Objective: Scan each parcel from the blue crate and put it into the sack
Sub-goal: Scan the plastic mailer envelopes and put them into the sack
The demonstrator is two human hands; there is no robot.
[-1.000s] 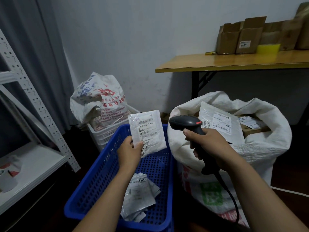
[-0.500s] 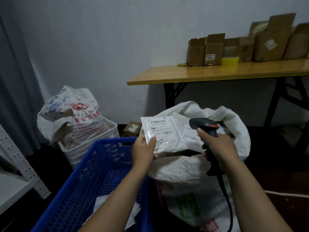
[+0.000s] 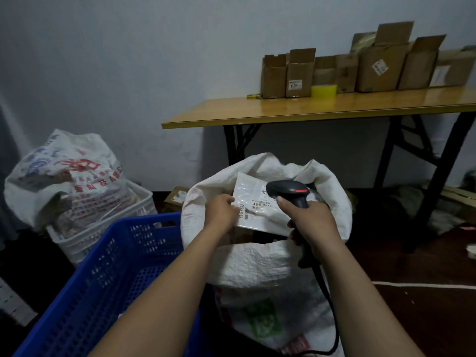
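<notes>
Holding the parcel [image 3: 260, 215] by its left edge over the open mouth of the sack [image 3: 257, 266], the left hand [image 3: 222, 210] has its grip pinched tight on it — release is best only once the parcel is well inside the rim. The right hand [image 3: 313, 221] has its grip curled round the scanner [image 3: 286, 189], which should be held clear of the drop.

In the centre of the frame the left hand [image 3: 223, 212] pinches a white parcel [image 3: 253, 207] by its left edge, over the open mouth of the white sack [image 3: 257, 264]. The right hand [image 3: 313, 220] grips a black scanner [image 3: 289, 191] just right of the parcel, with its head over the label. The blue crate [image 3: 108, 274] stands at lower left, touching the sack.
</notes>
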